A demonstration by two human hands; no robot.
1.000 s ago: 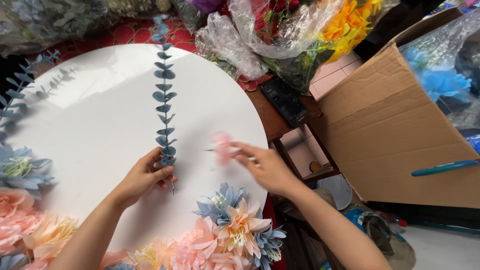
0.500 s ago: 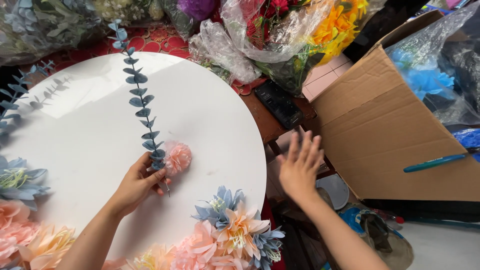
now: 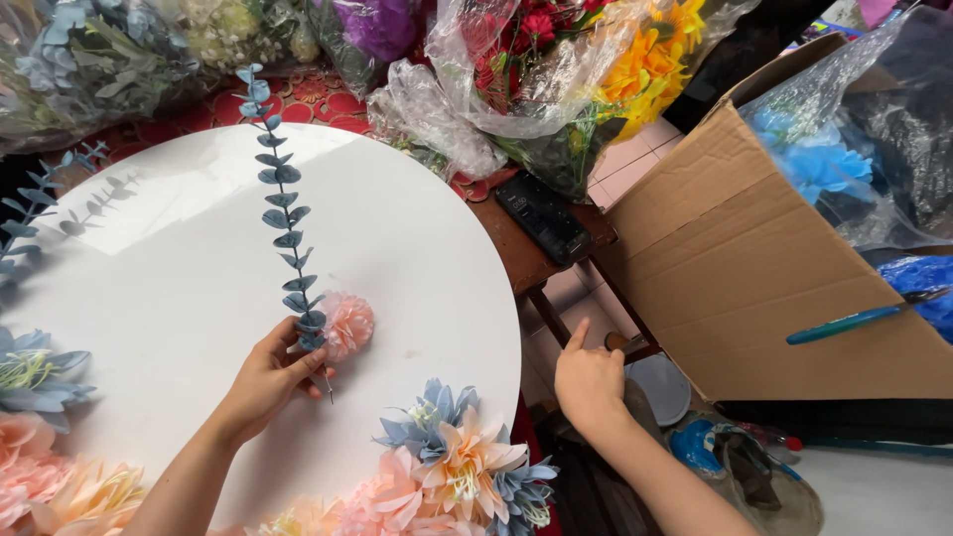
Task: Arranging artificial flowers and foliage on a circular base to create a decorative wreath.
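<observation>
My left hand (image 3: 270, 375) pinches the lower end of a long blue leafy stem (image 3: 282, 213) that lies across a round white board (image 3: 169, 278). A small pink flower head (image 3: 347, 324) rests on the board, touching the stem just above my fingers. My right hand (image 3: 588, 381) hovers off the board's right edge above the floor, holding nothing, fingers loosely curled with the index finger raised. A cluster of peach, pink and blue flowers (image 3: 452, 471) sits on the board's near rim between my two arms.
More blue and peach flowers (image 3: 35, 437) line the board's left rim. Wrapped bunches of artificial flowers (image 3: 556, 69) are piled behind. A big open cardboard box (image 3: 784, 268) stands at right with a blue pen (image 3: 854, 320). A black remote (image 3: 542, 218) lies on a wooden stand.
My right hand set the pink flower head beside the stem, then pulled away right and down off the board. The stem tilted further left.
</observation>
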